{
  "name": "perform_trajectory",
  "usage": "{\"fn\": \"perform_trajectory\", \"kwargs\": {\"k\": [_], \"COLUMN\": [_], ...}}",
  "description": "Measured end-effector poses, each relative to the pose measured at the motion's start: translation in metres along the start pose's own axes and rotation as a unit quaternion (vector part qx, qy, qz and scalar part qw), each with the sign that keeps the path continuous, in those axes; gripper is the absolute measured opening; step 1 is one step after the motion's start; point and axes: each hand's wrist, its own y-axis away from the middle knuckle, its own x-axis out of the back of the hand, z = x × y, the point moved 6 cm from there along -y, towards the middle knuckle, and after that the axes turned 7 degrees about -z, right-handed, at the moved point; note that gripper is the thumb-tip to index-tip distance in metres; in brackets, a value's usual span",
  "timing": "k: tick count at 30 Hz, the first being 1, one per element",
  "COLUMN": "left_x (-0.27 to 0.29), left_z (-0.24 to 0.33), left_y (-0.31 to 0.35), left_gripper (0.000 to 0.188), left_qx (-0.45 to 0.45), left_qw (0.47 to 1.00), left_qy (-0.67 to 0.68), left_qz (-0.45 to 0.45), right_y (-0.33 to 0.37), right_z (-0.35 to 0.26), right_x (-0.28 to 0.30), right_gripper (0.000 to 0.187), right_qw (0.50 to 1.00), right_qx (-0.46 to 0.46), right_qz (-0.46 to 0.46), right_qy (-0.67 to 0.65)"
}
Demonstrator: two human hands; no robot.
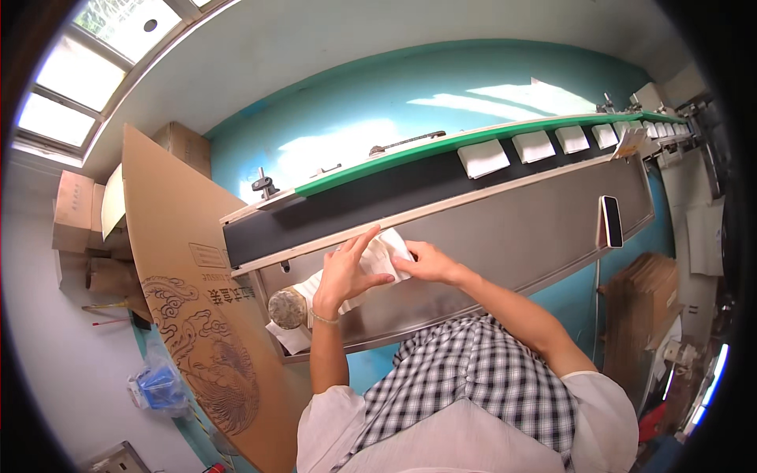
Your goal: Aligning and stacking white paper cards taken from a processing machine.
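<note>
A row of folded white paper tissues (378, 256) lies on the metal tray below the conveyor. My left hand (343, 276) rests over this row, its thumb and fingers spread apart. At the right end of the row, my right hand (430, 262) has its thumb and fingers closed on the edge of a white tissue stack. Beside my left wrist, at the row's left end, sits a round, mottled grey stone-like block (288, 308). Another folded white tissue (289, 337) lies at the tray's near left corner. My left palm hides part of the row.
Beyond the tray runs a black conveyor belt (315, 223) with a green rail (378, 167), carrying several white tissue stacks (483, 158) toward the right. A phone (611, 221) stands at the tray's right end. A large cardboard sheet (185, 260) rises on the left.
</note>
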Motion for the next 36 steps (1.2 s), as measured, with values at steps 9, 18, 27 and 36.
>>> {"fn": "perform_trajectory", "kwargs": {"k": [9, 18, 27, 36], "left_x": [-0.006, -0.002, 0.002, 0.007], "left_z": [-0.011, -0.016, -0.02, -0.004], "left_y": [-0.001, 0.01, 0.015, 0.027], "left_gripper": [0.08, 0.111, 0.087, 0.097], "left_qx": [0.015, 0.021, 0.028, 0.028], "left_qw": [0.999, 0.999, 0.999, 0.996], "left_qy": [0.04, -0.01, 0.014, -0.034], "left_qz": [-0.022, -0.027, -0.012, 0.072], "right_y": [-0.03, -0.011, -0.01, -0.021], "right_z": [0.03, -0.015, 0.022, 0.004], "right_x": [0.074, -0.025, -0.008, 0.003], "right_gripper": [0.033, 0.052, 0.042, 0.046], "right_qw": [0.873, 0.988, 0.985, 0.977], "right_qx": [0.002, 0.035, -0.063, -0.012], "right_qz": [0.184, 0.13, 0.015, 0.112], "right_qy": [-0.452, 0.069, -0.158, -0.179]}}
